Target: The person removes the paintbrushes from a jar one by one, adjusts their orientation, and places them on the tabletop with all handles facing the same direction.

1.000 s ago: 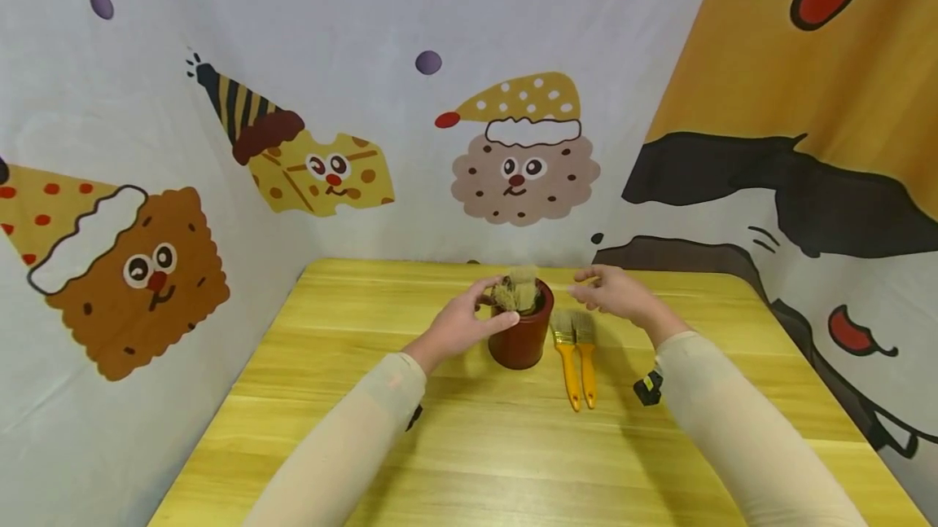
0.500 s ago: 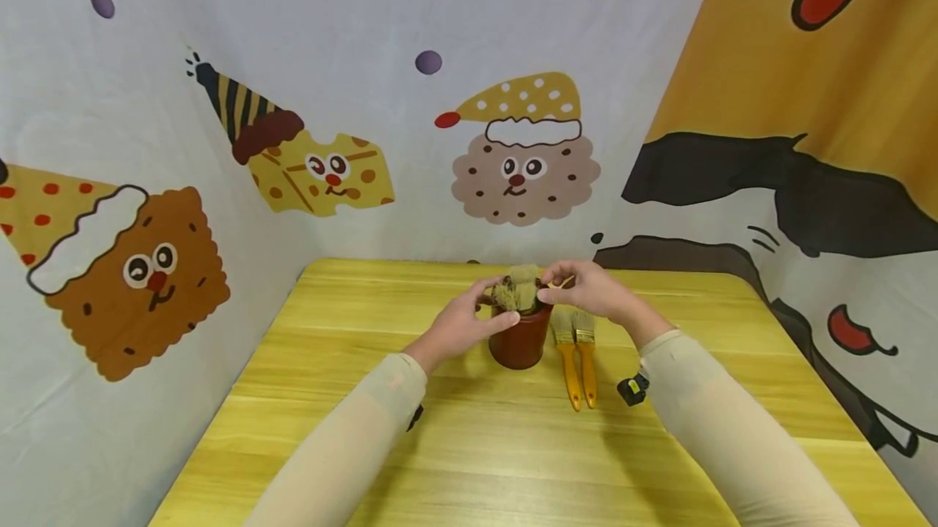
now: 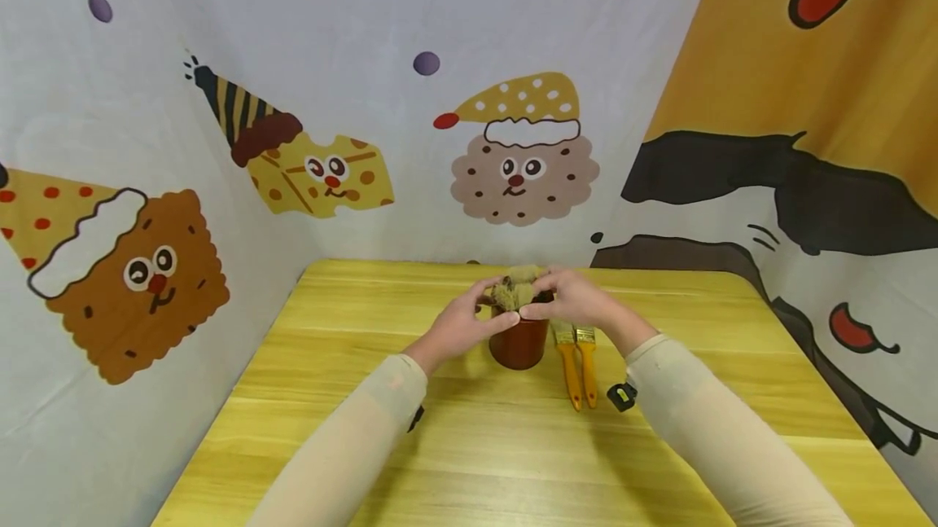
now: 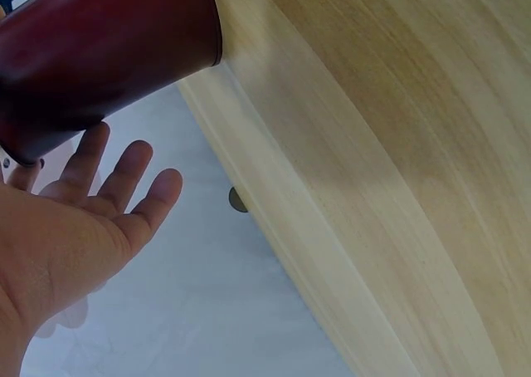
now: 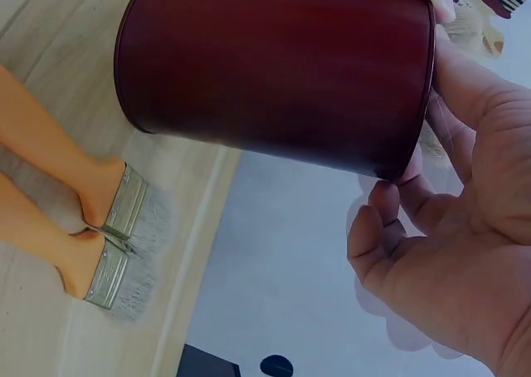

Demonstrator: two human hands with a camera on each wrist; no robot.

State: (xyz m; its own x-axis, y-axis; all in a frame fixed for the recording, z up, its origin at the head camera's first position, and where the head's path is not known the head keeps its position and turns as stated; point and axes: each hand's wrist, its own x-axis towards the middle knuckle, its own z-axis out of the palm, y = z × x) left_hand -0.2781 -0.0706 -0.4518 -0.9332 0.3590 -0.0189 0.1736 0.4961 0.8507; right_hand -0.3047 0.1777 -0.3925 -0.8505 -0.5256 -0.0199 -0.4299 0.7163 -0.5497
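A dark red cylindrical container [image 3: 517,348] stands upright on the table, with a tan bristly bundle [image 3: 506,295] rising from its mouth. My left hand [image 3: 456,323] is at the rim, thumb in front and fingers curled round the left side; its other fingers are loosely spread in the left wrist view. From the right, my right hand [image 3: 579,299] pinches at the bundle between thumb and forefinger, the two thumb tips almost meeting at the rim. The container's wall [image 5: 274,70] partly hides the fingertips in the right wrist view.
Two yellow-handled paintbrushes [image 3: 571,376] lie side by side just right of the container, bristles away from me. The wooden table [image 3: 330,397] ends at a white patterned cloth [image 3: 410,217] behind, whose printed figures also flank it.
My right hand has moved left, from above the paintbrushes onto the bundle at the container's rim. My left hand, the container and the paintbrushes have stayed in place.
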